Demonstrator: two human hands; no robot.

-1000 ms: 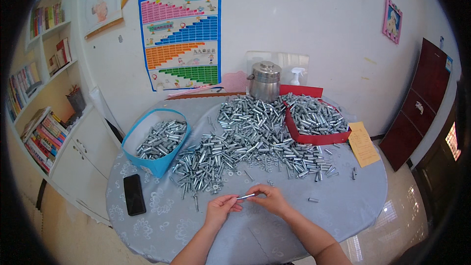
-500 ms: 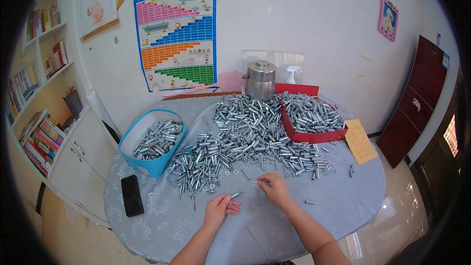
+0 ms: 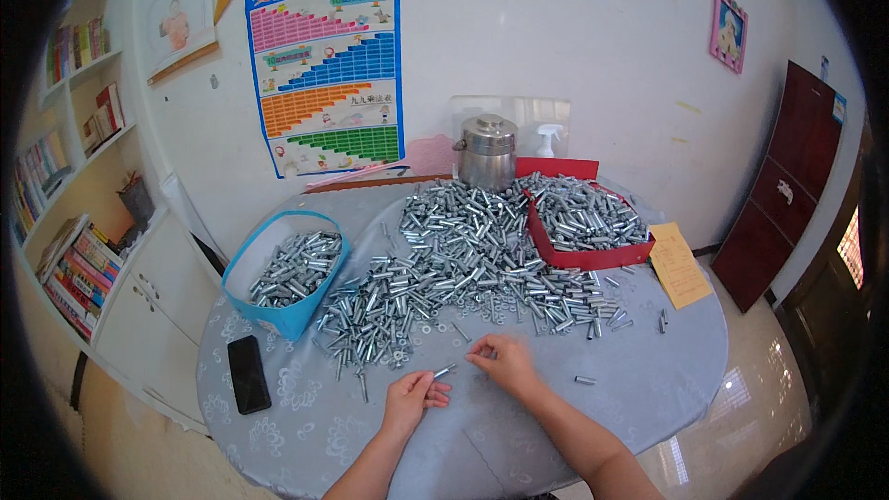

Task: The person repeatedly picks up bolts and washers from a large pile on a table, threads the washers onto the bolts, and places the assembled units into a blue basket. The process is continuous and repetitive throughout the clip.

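My left hand (image 3: 410, 402) is closed, pinching a short silver bolt (image 3: 444, 370) between thumb and forefinger; the bolt points up and to the right. A little to its right, my right hand (image 3: 505, 363) has thumb and forefinger pressed together near the bolt's tip, apart from it. Whatever lies in that pinch is too small to make out. Just beyond both hands spreads a big heap of silver bolts and metal sleeves (image 3: 444, 264), with flat washers (image 3: 426, 327) scattered along its near edge. One loose sleeve (image 3: 585, 380) lies right of my right hand.
A blue bin (image 3: 292, 319) of metal sleeves stands at the left, a black phone (image 3: 248, 374) near it. At the back right is a red box (image 3: 593, 259) full of metal parts, beside a yellow paper (image 3: 679, 265). A steel pot (image 3: 488, 153) stands behind the heap.
My right hand has moved left, closer to the bolt in my left hand. The left hand keeps its hold and has barely moved. The view has shifted slightly.
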